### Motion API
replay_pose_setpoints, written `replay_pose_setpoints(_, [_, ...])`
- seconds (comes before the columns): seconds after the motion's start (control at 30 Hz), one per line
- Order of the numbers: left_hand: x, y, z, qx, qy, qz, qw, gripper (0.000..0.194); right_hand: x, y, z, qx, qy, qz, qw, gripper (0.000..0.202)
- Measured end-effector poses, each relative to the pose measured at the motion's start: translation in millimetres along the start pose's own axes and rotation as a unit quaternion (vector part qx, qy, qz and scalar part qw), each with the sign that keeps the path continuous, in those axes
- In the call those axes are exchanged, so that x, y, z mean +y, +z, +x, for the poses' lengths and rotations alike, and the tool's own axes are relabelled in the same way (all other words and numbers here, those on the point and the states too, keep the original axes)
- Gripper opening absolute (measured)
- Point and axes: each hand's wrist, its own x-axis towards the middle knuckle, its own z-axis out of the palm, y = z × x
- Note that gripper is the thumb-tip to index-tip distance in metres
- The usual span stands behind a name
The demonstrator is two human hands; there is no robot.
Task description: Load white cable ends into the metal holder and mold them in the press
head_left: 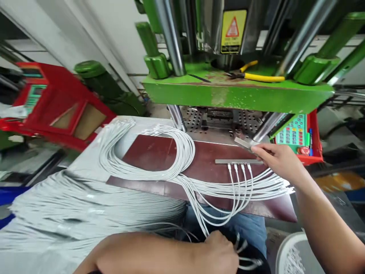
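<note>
My right hand (278, 160) pinches a thin grey metal bar (246, 143) at the front of the green press (236, 93). A second grey bar (222, 161) lies on the dark red board (159, 154), with several white cables (239, 179) plugged into its edge. My left hand (221, 253) is low over my lap, fingers closed on a bunch of white cable ends (245, 260). More white cables loop across the board in a big coil (173, 152).
A thick heap of white cables (71, 209) lies at the left. Yellow-handled pliers (256, 76) rest on the press's green platen. A red control box with a keypad (296, 135) stands right of the press, a red machine (57, 102) at left, a white basket (296, 255) bottom right.
</note>
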Motion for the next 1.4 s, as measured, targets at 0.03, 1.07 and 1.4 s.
replay_pose_setpoints(0.03, [-1,-16.4,-13,0.045,0.014,-0.016,0.999,0.019,2,1,2,-0.009,0.003,-0.004,1.0,0.046])
replay_pose_setpoints(1.07, [-122,-91.9,-39,0.515,-0.148,-0.177,0.826,0.031,-17,86,70,-0.005,-0.188,-0.268,0.945,0.028])
replay_pose_setpoints(1.4, [-86,-63.5,-1,0.384,-0.144,-0.185,0.893,0.033,18,41,16,-0.111,-0.179,-0.151,0.966,0.02])
